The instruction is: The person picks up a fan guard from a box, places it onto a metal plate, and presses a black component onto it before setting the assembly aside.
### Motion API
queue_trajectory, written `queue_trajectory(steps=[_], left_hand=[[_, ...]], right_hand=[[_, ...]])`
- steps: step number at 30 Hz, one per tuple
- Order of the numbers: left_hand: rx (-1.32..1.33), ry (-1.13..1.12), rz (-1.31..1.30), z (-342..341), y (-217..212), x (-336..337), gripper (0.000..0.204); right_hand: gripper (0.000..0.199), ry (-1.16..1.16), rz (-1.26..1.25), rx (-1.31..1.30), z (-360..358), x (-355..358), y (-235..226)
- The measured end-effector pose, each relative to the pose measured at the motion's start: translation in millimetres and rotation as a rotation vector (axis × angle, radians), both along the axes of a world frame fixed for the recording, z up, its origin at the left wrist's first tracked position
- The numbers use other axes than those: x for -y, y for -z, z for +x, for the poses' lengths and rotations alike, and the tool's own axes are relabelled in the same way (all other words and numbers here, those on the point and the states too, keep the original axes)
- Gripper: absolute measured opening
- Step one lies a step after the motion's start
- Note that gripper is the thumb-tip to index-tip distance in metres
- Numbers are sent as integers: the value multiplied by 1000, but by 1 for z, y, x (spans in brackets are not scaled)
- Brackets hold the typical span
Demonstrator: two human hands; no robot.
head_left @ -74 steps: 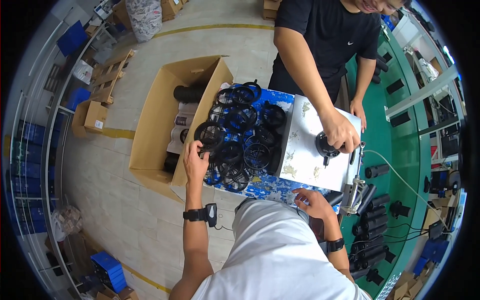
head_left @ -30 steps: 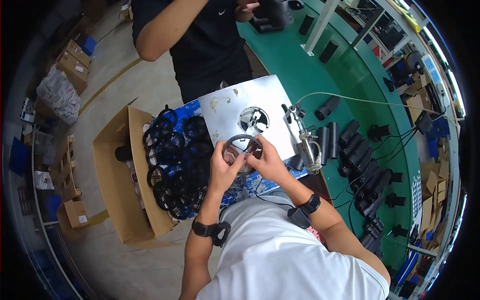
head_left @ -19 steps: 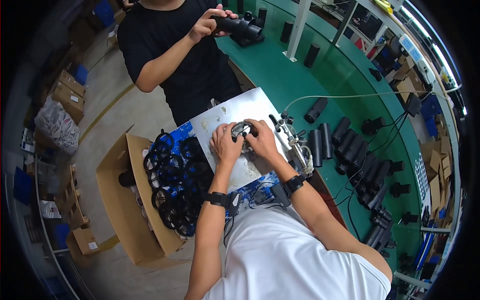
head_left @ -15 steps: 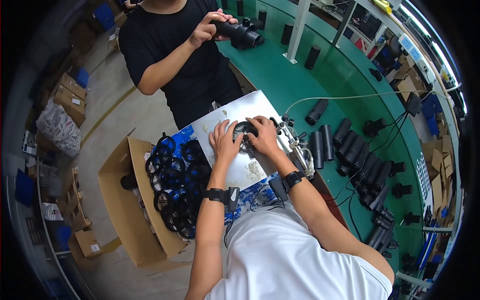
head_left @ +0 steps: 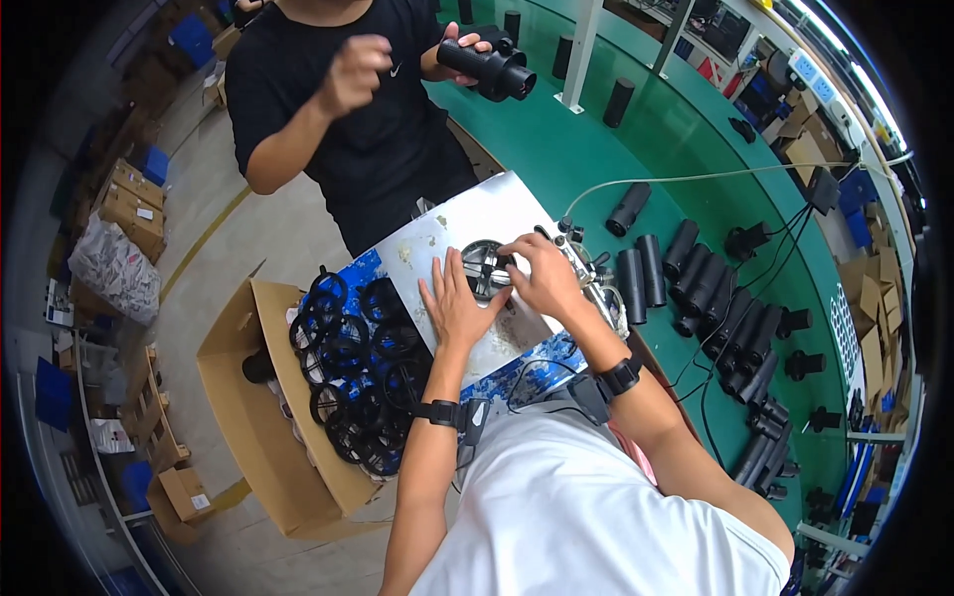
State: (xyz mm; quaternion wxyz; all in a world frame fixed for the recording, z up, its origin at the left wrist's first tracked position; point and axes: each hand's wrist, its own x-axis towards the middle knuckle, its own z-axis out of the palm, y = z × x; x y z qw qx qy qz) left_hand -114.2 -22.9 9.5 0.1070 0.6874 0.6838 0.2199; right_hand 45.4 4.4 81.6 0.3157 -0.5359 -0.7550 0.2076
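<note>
A round black spoked ring (head_left: 481,256) lies on a white metal plate (head_left: 407,253) in front of me. Along the ring's near left edge rests my left hand (head_left: 460,306), its fingers stretched out and its thumb reaching toward the near rim. My right hand (head_left: 549,280) is bent over the ring's right side, fingers curled in and thumb close to them; what they pinch is hidden. Just right of that hand, a metal clamp-like fixture (head_left: 586,268) stands at the plate's edge.
Several black spoked rings (head_left: 348,343) are piled on a blue-patterned surface at left, beside an open cardboard box (head_left: 268,397). Black cylinders (head_left: 711,288) crowd the green bench (head_left: 661,169). Across from me, a person holds a black tube-shaped device (head_left: 487,70). A thin hose (head_left: 686,179) crosses the bench.
My right hand has curled over the ring's right side, and my left hand has slid nearer, uncovering more of the ring. The other person's one hand has come off the black device.
</note>
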Motion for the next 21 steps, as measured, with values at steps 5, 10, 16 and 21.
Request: queue_trajectory(steps=[5,10,16,21], left_hand=[[-29,4,34,0,1,-4,102],[-12,-33,-35,12,-7,-8,104],[19,-54,-10,11,-4,-4,104],[-18,-51,-37,5,-2,-2,103]], right_hand=[[14,69,-205,247,-13,-12,24],[12,13,-185,378,-15,-29,27],[9,13,-3,111,19,-2,-35],[29,202,-197,-126,118,-28,-11]])
